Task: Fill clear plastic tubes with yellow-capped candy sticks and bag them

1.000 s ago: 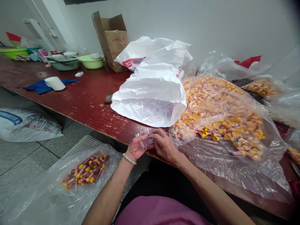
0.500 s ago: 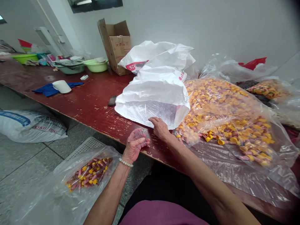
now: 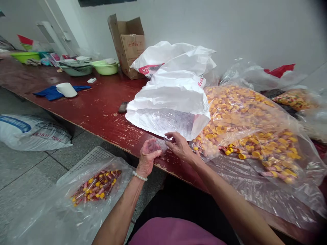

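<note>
My left hand (image 3: 147, 160), with a beaded bracelet at the wrist, curls around clear plastic pieces (image 3: 153, 145) above the table's front edge. Just to its right, my right hand (image 3: 181, 148) pinches a small clear plastic piece (image 3: 167, 139) between thumb and fingers. Both hands are in front of the mouth of a white sack (image 3: 170, 90), which lies open toward me. Inside the sack are many see-through pieces (image 3: 168, 117). The exact shape of the pieces in my hands is hard to make out.
A large clear bag (image 3: 237, 112) of yellow-ended, patterned pieces spreads over the red table (image 3: 102, 105) on the right. Another such bag (image 3: 98, 185) is low on the left. Behind stand a cardboard box (image 3: 131, 51) and a green basin (image 3: 105, 69). A white cup (image 3: 66, 90) lies on blue cloth.
My right hand has drawn back from the sack's mouth toward my left hand, now with a clear piece between its fingertips. My left hand keeps its hold and has turned slightly.
</note>
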Tool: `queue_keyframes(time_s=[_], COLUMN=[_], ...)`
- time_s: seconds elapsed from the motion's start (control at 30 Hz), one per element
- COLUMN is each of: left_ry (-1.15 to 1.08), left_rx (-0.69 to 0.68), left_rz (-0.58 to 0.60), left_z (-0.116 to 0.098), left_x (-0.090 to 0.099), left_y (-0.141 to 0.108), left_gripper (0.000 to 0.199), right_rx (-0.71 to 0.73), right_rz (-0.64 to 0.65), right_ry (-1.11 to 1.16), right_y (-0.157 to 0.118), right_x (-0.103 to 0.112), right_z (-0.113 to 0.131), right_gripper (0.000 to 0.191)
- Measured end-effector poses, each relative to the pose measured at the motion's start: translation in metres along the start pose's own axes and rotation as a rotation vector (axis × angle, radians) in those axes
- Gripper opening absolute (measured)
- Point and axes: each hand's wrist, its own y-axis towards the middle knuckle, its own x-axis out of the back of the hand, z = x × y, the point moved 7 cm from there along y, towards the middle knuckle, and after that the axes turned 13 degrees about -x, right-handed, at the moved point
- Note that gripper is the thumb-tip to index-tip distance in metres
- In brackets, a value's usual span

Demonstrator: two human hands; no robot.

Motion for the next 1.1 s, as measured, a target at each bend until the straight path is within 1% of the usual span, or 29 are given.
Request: queue_keyframes(time_s=[0.07,0.17,0.3,0.4,0.57,0.63,0.7,0.77,0.87,0.97,1.03,1.1], left_ry=[0.002,0.018,0.071,0.109,0.268,0.360,0.422,0.435,0.419,0.386,0.337,0.289], left_rx=[-0.037,-0.065,-0.083,-0.111,-0.194,-0.232,-0.279,-0.300,-0.283,-0.276,-0.281,-0.295], left_rz=[0.046,0.111,0.175,0.252,0.331,0.339,0.319,0.300,0.284,0.268,0.266,0.257], left_z=[0.003,0.007,0.008,0.005,0.001,0.002,0.002,0.003,0.005,0.003,0.001,-0.001], left_x=[-0.008,-0.019,-0.030,-0.039,-0.041,-0.040,-0.037,-0.035,-0.032,-0.029,-0.027,-0.026], left_y=[-0.002,-0.007,-0.014,-0.018,-0.018,-0.017,-0.016,-0.016,-0.014,-0.011,-0.009,-0.008], left_gripper=[0.050,0.049,0.049,0.050,0.053,0.054,0.053,0.053,0.055,0.053,0.054,0.054], right_rx=[-0.086,-0.146,-0.147,-0.099,-0.008,0.010,0.007,-0.014,-0.017,0.090,0.156,0.170], right_rz=[0.045,0.063,0.010,-0.031,-0.032,-0.051,-0.057,-0.037,-0.016,-0.011,0.020,0.055], right_ry=[0.218,0.366,0.410,0.425,0.455,0.442,0.420,0.397,0.337,0.264,0.227,0.203], right_y=[-0.019,-0.040,-0.055,-0.061,-0.069,-0.071,-0.071,-0.069,-0.065,-0.061,-0.059,-0.057], right_x=[0.002,0.001,0.002,0.003,-0.001,-0.001,-0.001,-0.003,-0.005,-0.003,-0.004,-0.004], right_z=[-0.005,-0.008,-0.006,-0.001,0.001,0.001,0.001,0.001,0.004,0.016,0.025,0.031], right_gripper=[0.028,0.030,0.037,0.045,0.052,0.053,0.052,0.050,0.048,0.049,0.049,0.049])
